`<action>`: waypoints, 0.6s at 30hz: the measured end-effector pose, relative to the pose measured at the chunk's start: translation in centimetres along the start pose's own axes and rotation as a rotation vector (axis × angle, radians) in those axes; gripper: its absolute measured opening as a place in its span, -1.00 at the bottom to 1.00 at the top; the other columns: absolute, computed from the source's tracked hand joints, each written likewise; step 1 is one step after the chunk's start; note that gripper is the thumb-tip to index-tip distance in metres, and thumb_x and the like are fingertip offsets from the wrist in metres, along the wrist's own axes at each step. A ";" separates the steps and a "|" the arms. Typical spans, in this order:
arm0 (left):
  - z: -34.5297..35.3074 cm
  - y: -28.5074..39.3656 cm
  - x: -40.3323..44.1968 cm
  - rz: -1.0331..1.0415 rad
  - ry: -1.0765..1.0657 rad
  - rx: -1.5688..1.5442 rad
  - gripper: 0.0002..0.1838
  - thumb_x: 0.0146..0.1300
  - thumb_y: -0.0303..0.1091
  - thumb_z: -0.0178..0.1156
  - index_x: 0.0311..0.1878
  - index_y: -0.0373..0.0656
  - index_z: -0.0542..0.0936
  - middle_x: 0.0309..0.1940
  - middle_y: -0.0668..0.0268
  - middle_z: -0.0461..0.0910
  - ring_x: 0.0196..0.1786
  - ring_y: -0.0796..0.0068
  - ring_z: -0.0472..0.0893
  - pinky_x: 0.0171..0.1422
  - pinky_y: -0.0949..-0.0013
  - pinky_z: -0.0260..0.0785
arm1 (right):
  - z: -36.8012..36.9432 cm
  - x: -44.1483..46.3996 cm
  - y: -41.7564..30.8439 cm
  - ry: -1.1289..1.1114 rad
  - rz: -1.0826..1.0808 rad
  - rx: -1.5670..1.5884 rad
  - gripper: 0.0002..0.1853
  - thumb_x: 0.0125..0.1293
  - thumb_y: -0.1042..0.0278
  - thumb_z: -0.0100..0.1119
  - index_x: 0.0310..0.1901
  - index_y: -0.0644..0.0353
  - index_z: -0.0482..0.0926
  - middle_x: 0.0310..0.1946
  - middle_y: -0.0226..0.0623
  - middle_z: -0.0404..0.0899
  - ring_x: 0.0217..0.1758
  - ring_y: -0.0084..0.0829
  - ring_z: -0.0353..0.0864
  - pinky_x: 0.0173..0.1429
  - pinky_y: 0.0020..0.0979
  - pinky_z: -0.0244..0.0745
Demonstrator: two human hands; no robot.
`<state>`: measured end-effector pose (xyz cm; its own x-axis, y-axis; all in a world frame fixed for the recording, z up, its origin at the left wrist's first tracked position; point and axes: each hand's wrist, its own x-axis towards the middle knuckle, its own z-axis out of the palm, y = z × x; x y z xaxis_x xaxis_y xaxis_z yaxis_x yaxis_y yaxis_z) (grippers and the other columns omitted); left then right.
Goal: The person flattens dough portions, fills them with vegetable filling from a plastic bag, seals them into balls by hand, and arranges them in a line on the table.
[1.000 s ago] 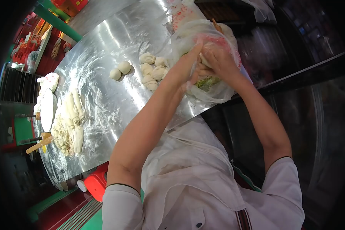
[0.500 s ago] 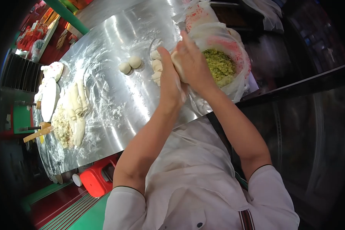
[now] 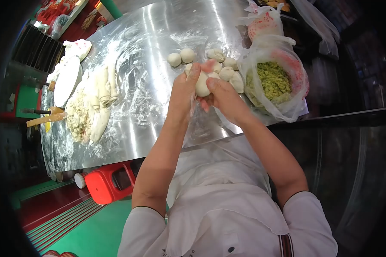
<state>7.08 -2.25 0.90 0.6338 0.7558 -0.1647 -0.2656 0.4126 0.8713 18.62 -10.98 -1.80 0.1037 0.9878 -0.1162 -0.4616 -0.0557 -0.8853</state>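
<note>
A smooth white dough ball (image 3: pixel 202 86) sits between my two hands, above the metal table. My left hand (image 3: pixel 183 91) is closed around its left side, thumb up. My right hand (image 3: pixel 228 100) grips it from the right, with the thumb pressed on its surface and fingers curled beneath. Two round dough balls (image 3: pixel 187 55) lie just beyond my left hand. Several dough pieces (image 3: pixel 226 73) are grouped behind and beside my right hand, some partly hidden by it. Right of them, a plastic-lined container holds chopped green filling (image 3: pixel 271 81).
Rolled dough strips (image 3: pixel 102 85), a crumbly pale heap (image 3: pixel 78 115) and a long white oval piece (image 3: pixel 68 81) occupy the floured left side of the metal table (image 3: pixel 137 128). Wooden-handled tools (image 3: pixel 47 119) project over its left edge. Below stands a red stool (image 3: pixel 105 185); a red-printed bag (image 3: pixel 266 25) is at back right.
My hands were nearly flat against each other with fingers extended; now their fingers curl around the dough ball, which shows more. The camera view has shifted, moving the table's contents rightward in view.
</note>
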 end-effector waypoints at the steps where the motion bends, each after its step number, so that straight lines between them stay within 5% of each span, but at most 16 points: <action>1: -0.7 0.1 -0.1 0.002 -0.011 0.069 -0.49 0.57 0.15 0.00 -0.26 -0.14 0.53 -0.40 0.23 0.62 -0.60 0.54 0.52 -0.49 0.42 0.41 | 0.9 -0.4 -0.8 0.057 0.062 -0.177 -0.61 0.56 0.13 0.09 0.18 0.29 0.49 -0.21 -0.36 0.60 -0.21 -0.57 0.57 -0.10 -0.49 0.48; 3: -2.5 -0.6 0.0 0.055 0.027 0.151 -0.45 0.57 0.19 -0.05 -0.23 -0.16 0.55 -0.43 0.25 0.62 -0.60 0.53 0.53 -0.50 0.41 0.41 | 1.4 -0.5 -1.0 0.102 0.133 -0.354 -0.67 0.54 0.15 0.13 0.08 0.26 0.53 -0.27 -0.39 0.58 -0.24 -0.57 0.56 -0.11 -0.49 0.48; 5: -3.4 0.0 -0.2 0.104 0.058 0.235 -0.40 0.58 0.23 -0.10 -0.20 -0.18 0.57 -0.47 0.26 0.61 -0.60 0.53 0.55 -0.51 0.41 0.40 | 1.2 0.1 -1.2 0.304 -0.058 -0.919 -0.62 0.44 0.04 0.25 -0.13 0.28 0.54 -0.39 -0.38 0.59 -0.36 -0.60 0.54 -0.25 -0.51 0.48; 7: -3.9 0.6 -0.6 -0.202 -0.104 0.288 -0.33 0.58 0.28 -0.20 -0.08 -0.22 0.58 -0.47 0.27 0.57 -0.44 0.49 0.61 -0.45 0.42 0.44 | 1.4 0.9 -1.7 0.294 -0.055 -0.878 -0.64 0.41 0.08 0.30 -0.09 0.26 0.59 -0.42 -0.36 0.60 -0.35 -0.59 0.58 -0.27 -0.47 0.47; 9: -4.5 0.1 -0.3 -0.241 -0.183 0.254 -0.34 0.59 0.26 -0.19 -0.07 -0.23 0.58 -0.46 0.27 0.58 -0.47 0.47 0.61 -0.44 0.42 0.44 | 2.2 1.7 -1.8 0.004 0.118 -0.551 -0.74 0.51 0.19 0.16 -0.08 0.26 0.56 -0.38 -0.40 0.60 -0.22 -0.60 0.61 -0.20 -0.42 0.48; 13: -5.5 0.6 -0.2 -0.295 -0.129 0.094 -0.38 0.61 0.18 -0.16 -0.04 -0.26 0.60 -0.45 0.26 0.60 -0.51 0.45 0.59 -0.43 0.40 0.45 | 3.2 2.4 -1.3 0.014 0.082 -0.579 -0.81 0.48 0.28 0.16 -0.12 0.25 0.55 -0.36 -0.32 0.63 -0.19 -0.41 0.65 -0.07 -0.31 0.47; 15: -6.4 -0.4 0.1 -0.275 -0.116 0.144 -0.41 0.61 0.15 -0.13 -0.05 -0.25 0.60 -0.44 0.26 0.61 -0.50 0.46 0.59 -0.43 0.40 0.45 | 2.6 3.0 0.2 0.103 -0.642 -1.310 -0.86 0.45 0.35 0.15 -0.12 0.24 0.56 -0.30 -0.20 0.62 -0.13 -0.20 0.61 0.04 -0.23 0.43; 18: -6.5 -1.2 -0.4 -0.213 -0.051 0.165 -0.47 0.60 0.09 -0.08 -0.09 -0.24 0.62 -0.44 0.25 0.62 -0.50 0.46 0.60 -0.43 0.40 0.45 | 2.1 4.0 1.4 0.171 -0.598 -1.195 -0.88 0.40 0.38 0.15 -0.14 0.23 0.55 -0.20 -0.13 0.59 -0.05 -0.04 0.54 0.10 -0.14 0.38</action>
<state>2.47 0.24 -3.07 0.6994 0.6325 -0.3327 -0.0030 0.4681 0.8837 16.51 -6.75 -2.56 0.1661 0.8796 0.4458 0.7282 0.1954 -0.6569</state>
